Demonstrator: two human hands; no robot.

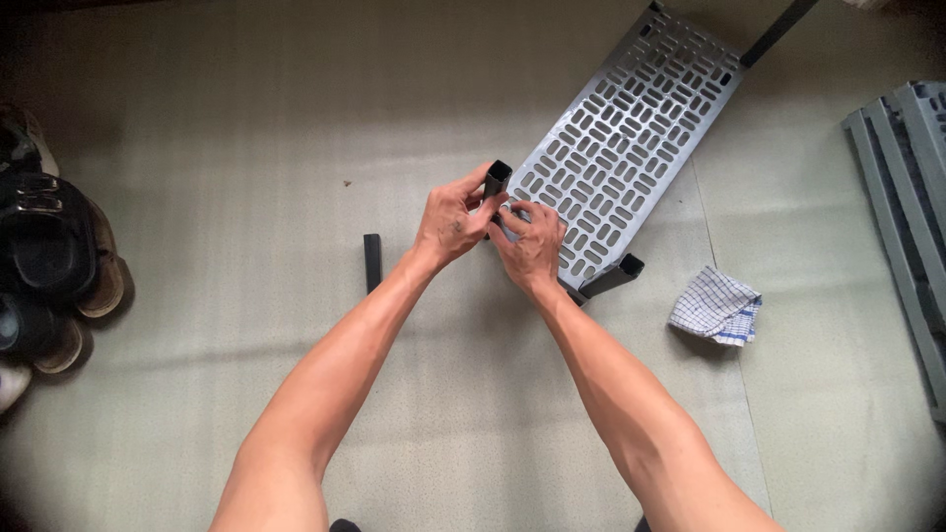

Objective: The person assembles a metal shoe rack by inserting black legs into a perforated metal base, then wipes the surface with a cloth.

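- the left hand [451,222] is grasping a black square tube leg [497,180], fingers clenched around it at the near-left corner of the perforated grey shelf panel [631,128].
- the right hand [532,241] is pinching at that same corner, fingers curled on the panel's edge.
- the panel is lying on the floor [246,128].
- another black leg [371,261] is lying left of the hands; a checked cloth [716,305] is resting to the right.

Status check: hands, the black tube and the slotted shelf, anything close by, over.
Left hand grips black tube at shelf corner. Right hand pinches same corner of slotted shelf. Spare tube on the floor left of the hands, checked cloth right.
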